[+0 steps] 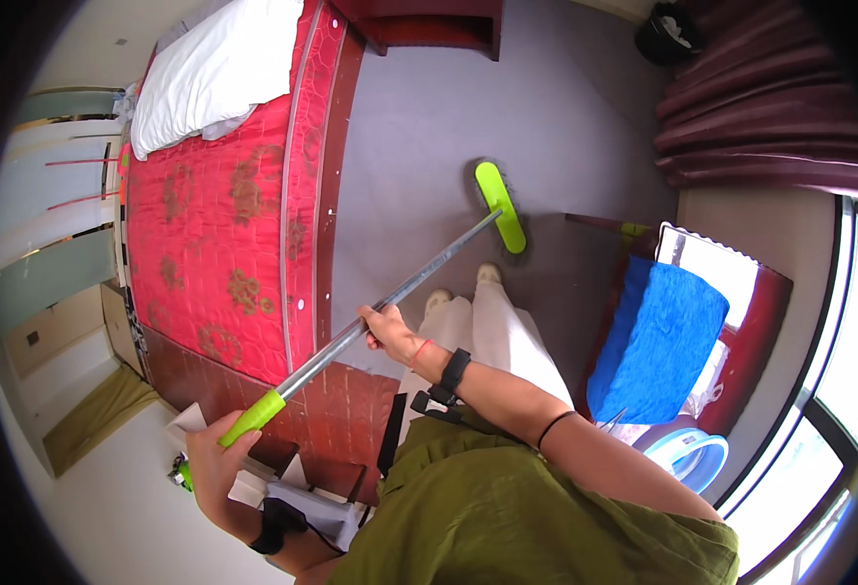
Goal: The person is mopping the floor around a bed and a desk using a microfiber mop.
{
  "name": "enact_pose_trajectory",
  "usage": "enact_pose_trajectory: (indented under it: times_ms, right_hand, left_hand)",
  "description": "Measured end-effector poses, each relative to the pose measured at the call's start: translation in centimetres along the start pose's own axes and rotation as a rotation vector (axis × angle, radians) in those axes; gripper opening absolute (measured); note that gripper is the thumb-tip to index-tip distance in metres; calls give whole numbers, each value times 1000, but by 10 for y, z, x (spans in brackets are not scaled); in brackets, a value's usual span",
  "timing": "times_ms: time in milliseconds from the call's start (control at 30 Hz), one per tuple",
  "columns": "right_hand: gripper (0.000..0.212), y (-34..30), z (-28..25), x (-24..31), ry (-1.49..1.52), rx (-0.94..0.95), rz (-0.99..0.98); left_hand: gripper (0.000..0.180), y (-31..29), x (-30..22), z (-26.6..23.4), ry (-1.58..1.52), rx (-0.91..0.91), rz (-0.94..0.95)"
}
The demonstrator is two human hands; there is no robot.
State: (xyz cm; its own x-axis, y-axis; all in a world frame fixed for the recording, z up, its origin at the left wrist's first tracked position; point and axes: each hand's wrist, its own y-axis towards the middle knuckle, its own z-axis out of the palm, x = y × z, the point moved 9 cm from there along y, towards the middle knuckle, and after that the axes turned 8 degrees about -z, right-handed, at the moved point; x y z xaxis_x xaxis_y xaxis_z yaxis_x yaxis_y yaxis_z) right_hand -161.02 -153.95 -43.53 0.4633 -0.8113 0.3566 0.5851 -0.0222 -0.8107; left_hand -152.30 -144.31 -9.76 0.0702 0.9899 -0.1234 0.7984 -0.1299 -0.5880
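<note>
A long-handled broom slants across the view from lower left to upper middle. Its lime green head rests on the grey floor, dark bristles showing along the edges. My left hand wraps round the green grip at the handle's end. Farther along, my right hand is closed round the grey metal pole. Both wrists wear black bands, and a thin red string circles the right wrist. My shoes stand on the floor just short of the broom head.
To the left is a bed with a red quilted mattress and a white pillow. At right, a blue towel covers part of a dark red table, near a blue-white basin. A black bin and maroon curtain stand far right.
</note>
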Motion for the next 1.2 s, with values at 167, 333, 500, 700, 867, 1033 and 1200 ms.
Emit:
enact_pose_trajectory:
  times_ms: [167,333,500,700,867,1033,1200]
  right_hand:
    - [29,-27,1,17,-3,-56,8]
    - [25,-62,-16,-1,112,-76,156]
    - [21,-71,-72,-29,433,-256,270]
    - [21,-48,-193,-48,671,-513,138]
    - [21,-24,-298,-61,605,-717,53]
    - [21,20,-298,-72,636,-733,85]
    - [22,93,-124,32,499,-596,-65]
  left_hand:
    - [23,-11,5,-9,-28,67,-67]
    - [23,2,-8,-19,75,144,-39]
    - [26,52,-73,15,59,296,353]
    - [27,107,-158,113,109,433,647]
    - [12,94,-206,215,48,594,1072]
    - [14,129,-213,185,138,519,1178]
    - [16,202,-190,61,268,399,949]
